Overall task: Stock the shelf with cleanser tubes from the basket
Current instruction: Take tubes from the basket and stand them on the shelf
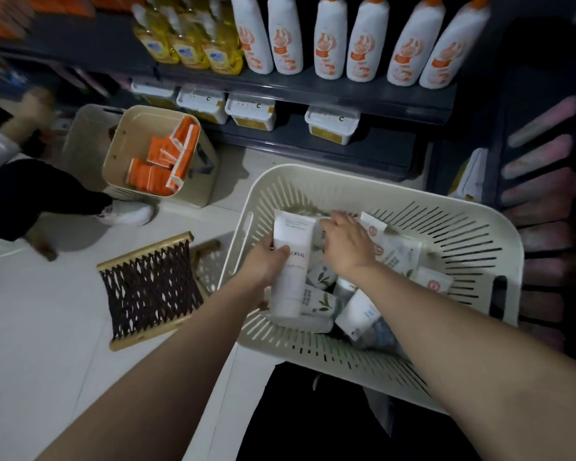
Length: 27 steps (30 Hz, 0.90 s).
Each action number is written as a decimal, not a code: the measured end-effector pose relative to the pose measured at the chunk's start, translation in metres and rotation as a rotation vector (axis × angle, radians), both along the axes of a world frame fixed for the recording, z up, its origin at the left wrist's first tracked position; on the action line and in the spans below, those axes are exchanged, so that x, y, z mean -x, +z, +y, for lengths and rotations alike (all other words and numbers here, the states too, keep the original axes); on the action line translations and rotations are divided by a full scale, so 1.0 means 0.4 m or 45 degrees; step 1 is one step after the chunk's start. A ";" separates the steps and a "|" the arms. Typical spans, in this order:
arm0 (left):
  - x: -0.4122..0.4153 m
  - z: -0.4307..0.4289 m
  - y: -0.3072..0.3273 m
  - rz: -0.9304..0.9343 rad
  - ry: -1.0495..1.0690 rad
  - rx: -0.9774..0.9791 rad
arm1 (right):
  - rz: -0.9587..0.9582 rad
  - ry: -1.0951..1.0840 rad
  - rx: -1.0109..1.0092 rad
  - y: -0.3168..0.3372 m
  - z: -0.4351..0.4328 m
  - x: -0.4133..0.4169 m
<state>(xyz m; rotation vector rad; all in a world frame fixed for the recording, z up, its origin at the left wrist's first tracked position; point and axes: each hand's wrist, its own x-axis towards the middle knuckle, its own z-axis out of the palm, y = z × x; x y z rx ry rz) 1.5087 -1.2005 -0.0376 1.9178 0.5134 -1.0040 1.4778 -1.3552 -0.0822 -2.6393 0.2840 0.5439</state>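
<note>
A cream slotted basket [463, 247] sits on the floor in front of me with several white cleanser tubes [393, 251] piled inside. My left hand [266, 261] grips a tall white tube [293, 234] standing upright at the basket's left side. Over the pile, my right hand [346, 244] reaches down, fingers spread and touching tubes behind the tall one; whether it holds one is hidden. The dark shelf [313, 88] runs across the top of the view.
White-and-orange bottles [330, 38] and yellow bottles [187, 44] line the upper shelf; white tubs [250, 111] sit below. A second basket with orange boxes [160, 154] stands left. A folding net stool [147, 287] lies beside my basket. Another person [30, 194] crouches at far left.
</note>
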 end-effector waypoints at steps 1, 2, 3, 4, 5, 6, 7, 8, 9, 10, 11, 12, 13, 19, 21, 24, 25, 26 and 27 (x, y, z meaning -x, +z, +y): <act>-0.005 0.002 -0.005 0.000 0.005 -0.002 | 0.052 0.019 0.032 -0.017 0.000 -0.014; -0.010 0.003 -0.009 -0.007 0.008 -0.002 | 0.091 0.040 0.083 -0.031 -0.001 -0.025; -0.015 0.004 -0.012 -0.014 0.007 -0.006 | 0.120 0.071 0.140 -0.044 -0.002 -0.034; -0.019 0.005 -0.014 -0.020 0.008 -0.007 | 0.140 0.108 0.204 -0.051 -0.003 -0.042; -0.023 0.007 -0.016 -0.017 0.015 -0.003 | 0.161 0.143 0.275 -0.052 -0.002 -0.051; -0.025 0.007 -0.018 -0.009 0.024 0.006 | 0.178 0.170 0.350 -0.047 -0.001 -0.059; -0.027 0.007 -0.017 0.002 0.029 0.013 | 0.191 0.186 0.411 -0.041 0.002 -0.067; -0.029 0.007 -0.014 0.010 0.028 0.015 | 0.201 0.192 0.451 -0.036 0.005 -0.072; -0.030 0.007 -0.011 0.017 0.026 0.018 | 0.210 0.186 0.464 -0.032 0.008 -0.074; -0.031 0.007 -0.009 0.019 0.025 0.024 | 0.225 0.171 0.452 -0.026 0.008 -0.075; -0.032 0.007 -0.008 0.013 0.021 0.030 | 0.241 0.153 0.422 -0.017 0.006 -0.075; -0.033 0.007 -0.005 0.001 0.014 0.034 | 0.262 0.138 0.387 -0.006 0.001 -0.073; -0.034 0.006 0.000 -0.009 0.006 0.040 | 0.272 0.117 0.356 0.007 -0.006 -0.074; -0.041 -0.004 0.040 -0.003 0.035 0.129 | 0.056 -0.460 -0.239 0.079 -0.053 -0.061; -0.043 -0.008 0.059 -0.008 0.034 0.159 | -0.043 -0.665 -0.484 0.110 -0.065 -0.051; -0.043 -0.016 0.089 -0.015 0.011 0.176 | -0.127 -0.876 -0.660 0.151 -0.098 -0.017; -0.043 -0.020 0.097 -0.016 0.011 0.174 | -0.157 -0.914 -0.697 0.165 -0.111 -0.004; -0.041 -0.025 0.107 -0.021 0.016 0.175 | -0.194 -0.937 -0.719 0.178 -0.124 0.009; -0.039 -0.030 0.117 -0.027 0.021 0.179 | -0.227 -0.957 -0.743 0.193 -0.136 0.021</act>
